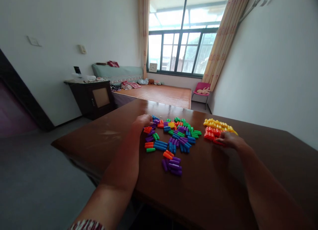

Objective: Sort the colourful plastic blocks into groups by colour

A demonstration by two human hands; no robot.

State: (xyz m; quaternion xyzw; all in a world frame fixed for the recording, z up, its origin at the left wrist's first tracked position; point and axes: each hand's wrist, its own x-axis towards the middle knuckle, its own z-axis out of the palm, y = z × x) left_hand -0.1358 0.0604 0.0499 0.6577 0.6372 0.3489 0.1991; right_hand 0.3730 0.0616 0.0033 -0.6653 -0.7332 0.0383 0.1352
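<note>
Many small plastic pieces in purple, blue, green and orange lie in a loose mixed pile point(176, 134) on the brown table point(198, 183). To the right, yellow pieces point(218, 124) lie together in rows, with a group of orange-red pieces point(211, 133) just in front of them. My left hand point(144, 120) is at the pile's far left edge, beside purple and orange pieces; its fingers are partly hidden and what they hold is unclear. My right hand point(227, 139) has its fingers closed on an orange-red piece at the near right edge of that group. Several purple pieces point(174, 166) lie nearest me.
Beyond the table stands a low bed point(161, 92) with clothes on it. A dark cabinet point(91, 99) is at the left, and a pink chair point(200, 89) stands under the window's right side.
</note>
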